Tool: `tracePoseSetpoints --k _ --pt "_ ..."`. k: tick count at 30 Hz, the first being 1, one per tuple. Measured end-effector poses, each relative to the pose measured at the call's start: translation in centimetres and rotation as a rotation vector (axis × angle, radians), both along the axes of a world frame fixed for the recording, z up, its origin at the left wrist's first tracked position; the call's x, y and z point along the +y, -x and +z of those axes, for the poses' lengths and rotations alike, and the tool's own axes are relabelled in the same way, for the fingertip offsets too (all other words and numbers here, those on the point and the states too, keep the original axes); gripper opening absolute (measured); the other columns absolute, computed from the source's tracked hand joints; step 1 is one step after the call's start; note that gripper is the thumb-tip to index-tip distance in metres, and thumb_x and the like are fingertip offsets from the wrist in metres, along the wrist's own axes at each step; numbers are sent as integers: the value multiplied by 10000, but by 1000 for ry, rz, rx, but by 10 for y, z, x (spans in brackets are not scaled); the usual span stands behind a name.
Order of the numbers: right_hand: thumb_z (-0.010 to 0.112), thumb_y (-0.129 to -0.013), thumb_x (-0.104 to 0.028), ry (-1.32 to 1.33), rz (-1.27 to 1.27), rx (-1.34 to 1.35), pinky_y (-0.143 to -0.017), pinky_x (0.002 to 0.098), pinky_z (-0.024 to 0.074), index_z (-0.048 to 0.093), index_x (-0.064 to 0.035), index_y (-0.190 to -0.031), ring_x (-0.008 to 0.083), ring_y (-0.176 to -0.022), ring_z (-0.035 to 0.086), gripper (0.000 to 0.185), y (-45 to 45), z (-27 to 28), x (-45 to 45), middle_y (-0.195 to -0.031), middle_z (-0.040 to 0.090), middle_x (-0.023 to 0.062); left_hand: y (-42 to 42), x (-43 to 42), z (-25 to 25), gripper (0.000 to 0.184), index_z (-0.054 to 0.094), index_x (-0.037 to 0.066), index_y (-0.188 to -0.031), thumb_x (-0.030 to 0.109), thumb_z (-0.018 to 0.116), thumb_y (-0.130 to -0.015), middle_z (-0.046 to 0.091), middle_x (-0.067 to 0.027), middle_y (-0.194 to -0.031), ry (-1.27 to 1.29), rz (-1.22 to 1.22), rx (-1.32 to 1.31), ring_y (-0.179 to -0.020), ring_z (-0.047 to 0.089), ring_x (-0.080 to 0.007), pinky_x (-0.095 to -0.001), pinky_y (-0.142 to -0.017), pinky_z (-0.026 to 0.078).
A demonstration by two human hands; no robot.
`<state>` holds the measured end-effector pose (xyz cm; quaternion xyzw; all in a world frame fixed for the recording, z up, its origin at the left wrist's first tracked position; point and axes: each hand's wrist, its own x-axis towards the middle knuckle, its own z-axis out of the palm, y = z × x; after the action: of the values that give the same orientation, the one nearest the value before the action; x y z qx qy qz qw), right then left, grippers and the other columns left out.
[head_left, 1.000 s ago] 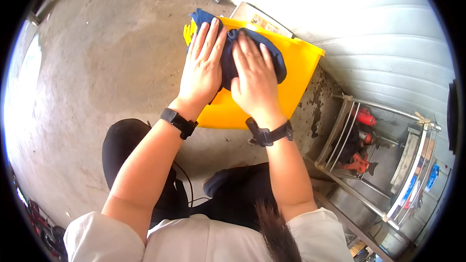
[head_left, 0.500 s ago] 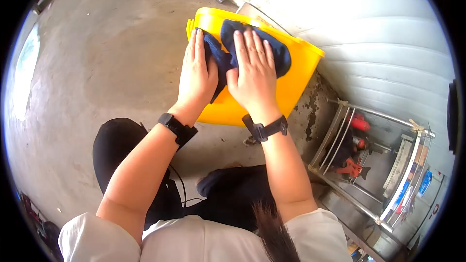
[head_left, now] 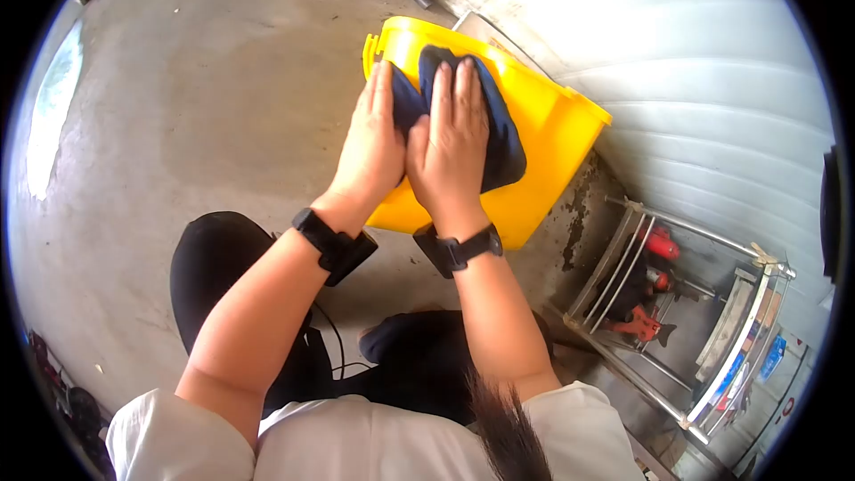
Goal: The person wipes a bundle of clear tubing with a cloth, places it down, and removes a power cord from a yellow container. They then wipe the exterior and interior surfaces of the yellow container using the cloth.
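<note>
A dark blue cloth (head_left: 503, 147) lies against the broad face of a yellow plastic bin (head_left: 552, 156). My right hand (head_left: 450, 142) presses flat on this cloth, its fingers stretched out towards the bin's rim. At the bin's left side, my left hand (head_left: 367, 142) rests with straight fingers over another part of dark blue cloth (head_left: 408, 98). Whether the two dark parts are one cloth cannot be made out. The hands are side by side and nearly touch at the thumbs. Part of the cloth is hidden beneath both palms.
On the right, a metal-framed rack (head_left: 686, 303) holds red tools (head_left: 643, 325). A pale ribbed wall (head_left: 712, 80) rises behind the bin. Concrete floor (head_left: 232, 98) stretches to the left. My bent knee (head_left: 214, 267) is near the left arm.
My right hand has slid left and slightly down with the cloth, closer to my left hand. The bin appears a little further right and lower in view.
</note>
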<state>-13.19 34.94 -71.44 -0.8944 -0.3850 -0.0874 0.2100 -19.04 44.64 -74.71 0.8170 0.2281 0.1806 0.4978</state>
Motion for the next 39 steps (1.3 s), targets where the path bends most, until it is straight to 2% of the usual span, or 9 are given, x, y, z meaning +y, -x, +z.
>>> tracePoseSetpoints --k 5,7,11,13,15,18,23,29,39 --pt "559 -863 -21 -90 128 84 -1025 459 415 522 33 -1302 411 -1246 501 443 19 -2 -35 -1334 521 266 0 -4 11 720 355 46 -1457 -113 489 -768 442 -248 -1422 165 57 -13 -1341 420 -367 -368 -1116 342" --pt "650 -842 23 -267 108 159 -903 412 492 632 20 -1134 349 -1022 607 293 12 1 -45 -1130 628 195 1 -4 11 716 375 52 -1447 -119 512 -765 479 -241 -1389 193 95 -41 -1313 459 -346 -357 -1100 362" --pt "658 -877 36 -801 -249 184 -850 361 516 621 57 -1084 282 -959 635 211 -6 19 -10 -1069 635 170 -4 0 21 669 439 45 -1386 -95 615 -756 558 -221 -1295 345 211 10 -1225 538 -297 -352 -1047 417" --pt "631 -898 18 -716 -141 -96 -890 396 509 606 50 -1141 312 -1026 621 247 -26 40 19 -1117 620 190 -7 -3 20 603 445 43 -1374 -24 622 -802 570 -223 -1276 352 263 1 -1216 546 -296 -354 -1035 426" --pt "598 -929 -75 -347 226 -75 -976 427 460 590 -3 -1235 339 -1130 577 315 -52 30 28 -1263 578 177 -13 -4 20 574 440 45 -1379 17 616 -833 578 -223 -1266 369 319 37 -1214 548 -291 -354 -1031 429" --pt "529 -955 -150 -1 271 -179 -1071 413 374 549 -75 -1336 308 -1296 465 389 -51 17 29 -1412 508 105 -16 -8 17 565 379 14 -1418 51 562 -884 485 -246 -1377 207 224 -24 -1290 473 -351 -389 -1085 371" --pt "534 -887 -31 22 185 -214 -1058 414 418 560 -20 -1295 338 -1255 517 409 -55 26 -2 -1340 555 167 -16 -10 13 574 360 -23 -1421 25 552 -882 409 -248 -1443 23 153 -46 -1333 402 -404 -425 -1116 333" --pt "542 -861 -6 60 4 -323 -1082 456 392 598 -7 -1234 340 -1275 500 377 -68 27 -36 -1332 567 162 -16 -12 11 528 459 -28 -1354 -34 556 -835 441 -200 -1440 -433 -275 -198 -1365 400 -334 -437 -1135 326" --pt "567 -854 -45 109 202 -31 -1011 442 406 576 -26 -1236 338 -1213 521 383 -52 27 -48 -1348 548 166 -18 -16 15 556 437 -18 -1396 27 499 -845 375 -179 -1509 -443 -322 -97 -1417 338 -300 -420 -1172 261"
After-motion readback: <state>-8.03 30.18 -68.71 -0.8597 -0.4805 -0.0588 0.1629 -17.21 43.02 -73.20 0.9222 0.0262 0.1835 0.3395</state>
